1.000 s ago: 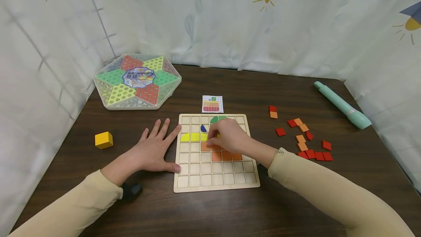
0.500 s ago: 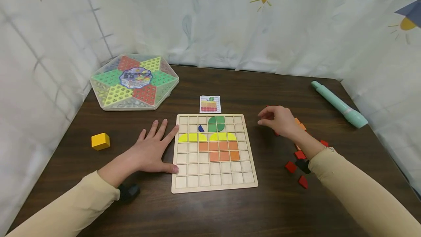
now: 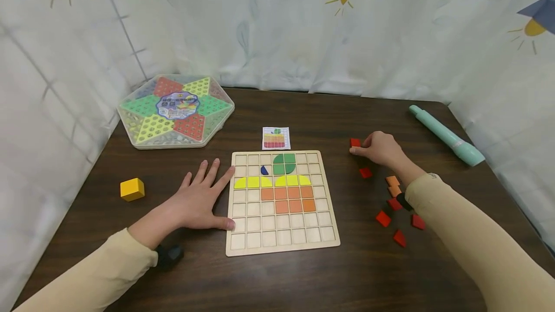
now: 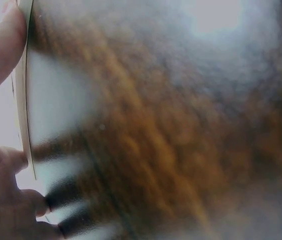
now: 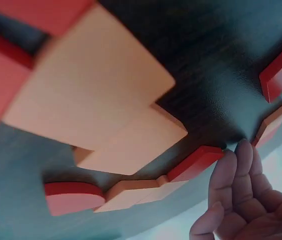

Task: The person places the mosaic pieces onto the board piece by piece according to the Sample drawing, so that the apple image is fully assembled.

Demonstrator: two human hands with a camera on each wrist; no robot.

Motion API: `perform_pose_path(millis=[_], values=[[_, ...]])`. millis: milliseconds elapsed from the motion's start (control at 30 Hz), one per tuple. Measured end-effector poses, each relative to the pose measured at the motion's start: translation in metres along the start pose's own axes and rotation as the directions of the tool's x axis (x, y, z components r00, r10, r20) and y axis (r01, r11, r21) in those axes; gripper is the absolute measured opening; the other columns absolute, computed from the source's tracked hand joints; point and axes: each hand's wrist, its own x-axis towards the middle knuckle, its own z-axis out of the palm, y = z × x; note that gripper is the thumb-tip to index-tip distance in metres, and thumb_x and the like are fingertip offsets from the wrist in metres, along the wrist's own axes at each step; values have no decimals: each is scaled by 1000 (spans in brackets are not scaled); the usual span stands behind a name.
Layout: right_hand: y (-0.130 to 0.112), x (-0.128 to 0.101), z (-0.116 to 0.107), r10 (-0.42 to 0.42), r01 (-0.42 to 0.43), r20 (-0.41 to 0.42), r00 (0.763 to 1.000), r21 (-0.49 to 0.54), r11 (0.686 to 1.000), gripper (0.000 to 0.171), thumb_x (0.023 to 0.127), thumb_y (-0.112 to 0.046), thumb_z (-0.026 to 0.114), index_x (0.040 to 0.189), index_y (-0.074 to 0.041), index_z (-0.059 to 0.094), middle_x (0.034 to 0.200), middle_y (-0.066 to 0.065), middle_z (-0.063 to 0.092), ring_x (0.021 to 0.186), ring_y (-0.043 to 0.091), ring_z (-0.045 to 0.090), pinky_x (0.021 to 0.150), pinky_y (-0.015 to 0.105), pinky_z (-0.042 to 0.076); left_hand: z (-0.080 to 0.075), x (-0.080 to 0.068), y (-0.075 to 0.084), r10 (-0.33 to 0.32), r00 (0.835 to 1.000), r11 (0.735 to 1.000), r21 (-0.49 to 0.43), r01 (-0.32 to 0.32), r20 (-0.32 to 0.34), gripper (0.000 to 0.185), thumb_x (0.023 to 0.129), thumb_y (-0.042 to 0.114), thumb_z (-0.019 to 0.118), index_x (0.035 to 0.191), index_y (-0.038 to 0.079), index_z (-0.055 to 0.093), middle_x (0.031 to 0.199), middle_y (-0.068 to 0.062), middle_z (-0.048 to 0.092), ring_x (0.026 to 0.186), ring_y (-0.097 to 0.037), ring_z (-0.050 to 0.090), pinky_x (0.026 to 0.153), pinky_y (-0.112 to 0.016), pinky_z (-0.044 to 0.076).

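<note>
My left hand (image 3: 197,203) lies spread on the table, its thumb and index fingertips touching the left edge of the wooden grid board (image 3: 257,238). Board cells hold green (image 3: 284,163), dark blue (image 3: 264,170), yellow (image 3: 253,182) and orange (image 3: 280,193) tiles. To the right of the board, my right hand (image 3: 386,150) has curled fingers and thumb at a small orange square tile (image 5: 272,120), mostly covered by the hand in the head view. A red square tile (image 3: 355,142) lies against it. Another red tile (image 3: 366,172) sits just below the hand.
Loose orange tiles (image 3: 393,186) and red tiles (image 3: 383,218) lie under and around the right forearm. A pattern card (image 3: 275,138) stands behind the board. Farther out are a Chinese checkers box (image 3: 175,110), a yellow cube (image 3: 132,189) and a mint-green flashlight-like cylinder (image 3: 446,135).
My right hand has left the board, where orange tiles fill two rows, and moved right to the loose tiles, its fingers closing at the orange one. My left hand stays in place.
</note>
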Motion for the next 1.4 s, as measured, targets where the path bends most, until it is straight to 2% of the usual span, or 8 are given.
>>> perform_pose_path(millis=[167,400,633,800,967,1167,1267,1400], values=[[-4,3,0,24,-24,8,1000,-37,999,58,97,-44,68,125,6,66,126,28,65,98,37,64,77,48,54,1,0,0,7,1000,1000,-3,-7,-8,128,73,76,75,165,11,14,169,-30,2,154,-57,0,113,-80,11],[-5,-1,3,-16,14,47,999,46,999,43,96,-27,74,119,8,62,118,26,62,101,37,58,87,48,53,0,-1,0,4,1000,1000,-3,-4,-11,128,73,75,75,165,11,15,169,-30,2,154,-57,1,114,-80,11],[-5,-9,7,-66,65,12,998,65,996,32,92,-20,78,107,4,63,102,18,63,89,31,58,77,40,52,-1,-2,0,10,1000,1000,-1,-10,-9,127,73,74,76,165,10,15,169,-31,2,154,-58,1,113,-81,12],[-9,-18,8,-116,115,-5,993,146,983,27,93,-19,77,107,2,67,105,18,69,94,31,61,81,40,53,-2,-2,1,7,1000,1000,-7,-7,4,127,74,74,75,165,10,15,169,-31,2,154,-57,0,114,-80,11],[-25,-30,11,-224,213,6,975,281,936,30,96,-16,72,120,3,70,117,20,70,108,33,64,89,40,54,-2,-2,1,7,1000,1000,-10,-7,0,127,74,74,75,165,10,15,169,-31,2,154,-57,0,113,-81,11],[-51,-39,21,-321,250,76,944,469,847,30,97,-12,71,125,-1,72,122,15,72,105,23,64,86,28,54,-1,-3,-1,6,1000,1000,-5,-6,-4,127,74,75,75,165,10,15,169,-31,2,154,-57,1,113,-81,12],[-66,-43,27,-347,234,110,931,550,802,28,95,-10,73,121,0,73,115,12,75,100,19,67,91,29,55,-1,-3,0,6,1000,1000,-3,-6,-4,127,73,75,75,165,11,15,169,-31,2,154,-58,1,113,-80,12],[-86,-48,36,-375,220,143,916,602,768,23,92,-10,76,112,1,73,100,8,79,93,19,71,89,32,56,-2,-3,2,9,1000,1000,-2,-9,0,127,74,74,76,165,11,14,169,-31,1,154,-58,1,114,-80,12]])
